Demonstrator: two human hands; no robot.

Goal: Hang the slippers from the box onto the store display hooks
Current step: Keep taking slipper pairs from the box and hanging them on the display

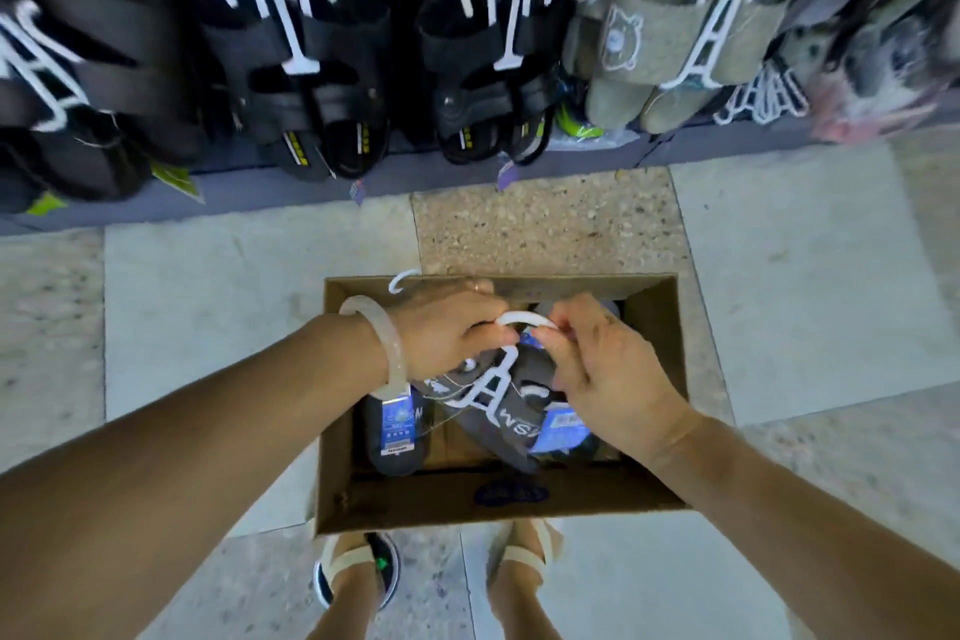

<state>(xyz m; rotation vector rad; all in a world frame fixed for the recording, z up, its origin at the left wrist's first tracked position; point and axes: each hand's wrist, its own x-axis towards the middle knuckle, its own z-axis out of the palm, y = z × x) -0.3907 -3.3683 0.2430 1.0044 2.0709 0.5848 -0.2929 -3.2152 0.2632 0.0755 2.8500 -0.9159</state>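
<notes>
Now both hands, left (447,333) and right (597,359), pinch the hanger hook (524,320); dark slippers (498,411) slant toes-down into the box (649,307).

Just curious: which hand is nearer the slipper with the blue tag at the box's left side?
Left. The left hand is right above that slipper; the right hand is across the box, over the other side.

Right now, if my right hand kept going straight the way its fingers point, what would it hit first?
Probably the left hand: the right hand points left across the box, both pinching the white hanger hook. Depth is unclear.
</notes>
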